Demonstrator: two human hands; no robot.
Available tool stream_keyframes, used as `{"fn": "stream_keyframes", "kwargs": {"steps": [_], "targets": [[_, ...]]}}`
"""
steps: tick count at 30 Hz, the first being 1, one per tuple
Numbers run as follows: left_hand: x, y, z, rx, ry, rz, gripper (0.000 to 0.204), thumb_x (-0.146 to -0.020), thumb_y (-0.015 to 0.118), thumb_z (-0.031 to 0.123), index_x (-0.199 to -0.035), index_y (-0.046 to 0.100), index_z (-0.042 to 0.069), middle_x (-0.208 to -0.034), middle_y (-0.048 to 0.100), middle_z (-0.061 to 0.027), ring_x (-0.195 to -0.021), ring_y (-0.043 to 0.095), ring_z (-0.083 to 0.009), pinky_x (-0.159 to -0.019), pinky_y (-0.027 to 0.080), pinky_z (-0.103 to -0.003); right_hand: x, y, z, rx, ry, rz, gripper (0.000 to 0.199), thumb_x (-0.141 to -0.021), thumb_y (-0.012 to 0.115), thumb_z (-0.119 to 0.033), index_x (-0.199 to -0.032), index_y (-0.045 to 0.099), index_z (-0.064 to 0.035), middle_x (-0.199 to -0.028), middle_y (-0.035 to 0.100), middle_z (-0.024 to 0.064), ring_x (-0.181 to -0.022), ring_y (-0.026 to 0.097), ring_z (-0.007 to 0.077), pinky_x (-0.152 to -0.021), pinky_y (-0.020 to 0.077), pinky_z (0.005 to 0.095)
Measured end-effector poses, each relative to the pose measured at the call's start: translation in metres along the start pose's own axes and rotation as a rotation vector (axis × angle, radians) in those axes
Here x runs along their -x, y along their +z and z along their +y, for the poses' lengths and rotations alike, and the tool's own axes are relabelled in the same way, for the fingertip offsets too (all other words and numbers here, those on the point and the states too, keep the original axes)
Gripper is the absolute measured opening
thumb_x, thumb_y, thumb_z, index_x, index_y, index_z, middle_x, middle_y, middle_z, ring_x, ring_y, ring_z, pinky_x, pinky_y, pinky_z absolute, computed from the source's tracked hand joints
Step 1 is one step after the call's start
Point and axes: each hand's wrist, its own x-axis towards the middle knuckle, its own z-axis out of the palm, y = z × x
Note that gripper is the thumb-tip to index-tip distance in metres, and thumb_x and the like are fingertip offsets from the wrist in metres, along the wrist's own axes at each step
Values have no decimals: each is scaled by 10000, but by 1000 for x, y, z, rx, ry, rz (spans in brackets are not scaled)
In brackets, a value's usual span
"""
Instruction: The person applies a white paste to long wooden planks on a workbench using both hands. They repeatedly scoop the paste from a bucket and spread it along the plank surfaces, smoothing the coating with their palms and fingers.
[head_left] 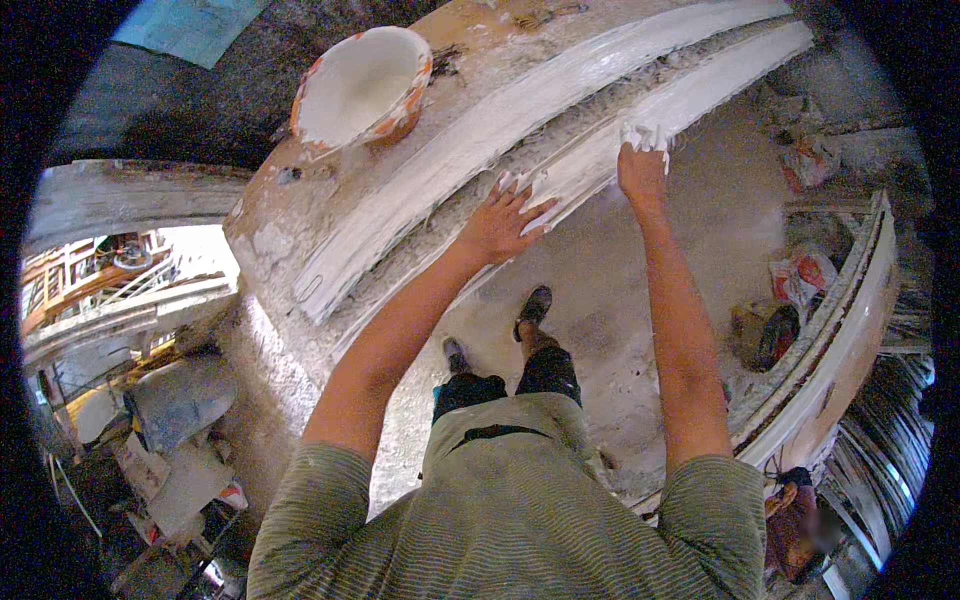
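Two long, curved white plaster mouldings lie side by side on a dusty worktable: a far moulding (pixel 450 155) and a near moulding (pixel 715 85), with a rough gap between them. My left hand (pixel 500 225) rests on the near moulding with its fingers spread, white paste on the fingertips. Further along the same strip, my right hand (pixel 643 172) is closed at its edge, its fingers curled into a lump of wet white plaster (pixel 645 135) that coats them. Beyond the far moulding stands an orange basin (pixel 408 125), its inside and rim coated white.
Another long curved piece (pixel 850 330) stretches along the right side, beside a red and white bag (pixel 803 275). At lower right, part of another person (pixel 790 525) shows. Boards and scrap (pixel 180 450) are piled at left. Below the moulding are my feet (pixel 533 310) on the dusty floor.
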Motion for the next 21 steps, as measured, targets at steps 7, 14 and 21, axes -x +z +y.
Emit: {"fn": "stream_keyframes", "kwargs": {"steps": [7,14,21], "targets": [[165,-2,-25,-87,-76,-88,614,-995,301,559,-1545,208,302,-1501,349,-239,-1424,239,-453,-1178,123,-568,156,10,-163,-14,-136,33,757,-953,412,-477,-1420,328,113,-1539,224,290,-1444,125,470,-1136,88,660],[321,-2,-25,103,-274,-156,666,-991,336,528,-1549,198,191,-1473,374,-264,-1384,294,-483,-1169,162,-560,290,3,-311,-216,-306,-156,830,-903,520,-489,-1524,218,-27,-1576,180,241,-1449,187,417,-1196,58,528],[362,-1,-29,17,-162,-188,582,-988,352,519,-1505,342,253,-1499,349,-236,-1405,286,-431,-1168,150,-571,325,-2,-341,-470,-268,134,650,-951,458,-441,-1509,324,-135,-1561,217,249,-1449,164,429,-1189,51,550]]}}
